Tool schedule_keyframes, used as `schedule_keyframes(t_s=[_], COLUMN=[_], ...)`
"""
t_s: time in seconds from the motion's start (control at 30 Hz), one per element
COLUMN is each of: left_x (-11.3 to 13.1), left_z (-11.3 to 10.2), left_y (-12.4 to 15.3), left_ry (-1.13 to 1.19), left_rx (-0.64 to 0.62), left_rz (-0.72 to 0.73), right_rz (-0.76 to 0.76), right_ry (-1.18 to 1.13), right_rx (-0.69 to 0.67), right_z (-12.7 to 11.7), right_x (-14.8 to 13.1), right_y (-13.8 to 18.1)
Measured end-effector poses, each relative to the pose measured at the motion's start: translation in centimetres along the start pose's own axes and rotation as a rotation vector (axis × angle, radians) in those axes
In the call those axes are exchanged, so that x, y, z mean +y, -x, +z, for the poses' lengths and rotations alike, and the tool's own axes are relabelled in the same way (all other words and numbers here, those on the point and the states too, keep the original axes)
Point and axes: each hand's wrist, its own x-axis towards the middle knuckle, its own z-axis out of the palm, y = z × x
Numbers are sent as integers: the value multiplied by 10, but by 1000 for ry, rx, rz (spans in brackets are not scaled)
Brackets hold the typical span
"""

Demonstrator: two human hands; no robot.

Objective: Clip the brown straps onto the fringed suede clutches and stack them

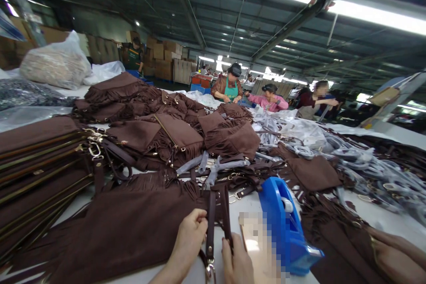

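A dark brown leather strap [211,224] with a metal clasp at its near end runs lengthwise between my hands. My left hand [188,242] is closed at the strap's left side, its fingers curled against the edge. My right hand [237,259] is pinched round another length of the same dark strap, just left of a pale tan panel. Left of my hands a brown fringed bag [133,226] lies flat on the white table, and my left wrist crosses its right edge.
A blue tape dispenser [282,226] stands right of my hands. Stacked zipped bags [36,177] lie at the left, piled fringed bags [156,137] beyond. Plastic-wrapped straps [333,146] cover the right side. Another person's arm [399,253] reaches in over a brown bag; co-workers stand behind.
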Motion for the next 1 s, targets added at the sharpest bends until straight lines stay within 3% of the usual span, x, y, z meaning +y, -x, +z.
schedule_keyframes(t_s=[0.07,0.17,0.23,0.3,0.4,0.53,0.57,0.63,0.7,0.77,0.87,1.0], left_x=[-6,-14,-19,-24,-31,-32,-30,-22,-14,-10,-9,-7], left_z=[-9,-26,-38,-48,-58,-52,-47,-34,-20,-9,-3,-7], left_y=[1,8,14,17,18,28,35,51,67,76,80,80], left_ry=[-105,-452,-697,-839,-860,-648,-562,-355,-76,220,473,626], left_rx=[24,15,-58,-133,-130,-13,-38,-220,-467,-613,-616,-582], left_rz=[52,316,488,567,630,698,689,562,302,39,-143,-266], right_rz=[-5,58,96,154,226,411,458,505,513,504,457,406], right_ry=[192,336,343,293,-3,-900,-1126,-1463,-1606,-1631,-1650,-1570], right_rx=[-86,-142,-162,-133,-16,85,83,48,-24,-103,-210,-218], right_z=[1,2,-1,-6,-18,-35,-38,-40,-37,-30,-15,-6], right_x=[-23,-45,-42,-29,-6,-10,-17,-31,-39,-37,-25,-19], right_y=[-14,-24,-25,-23,-19,-9,-6,-2,3,8,17,27])
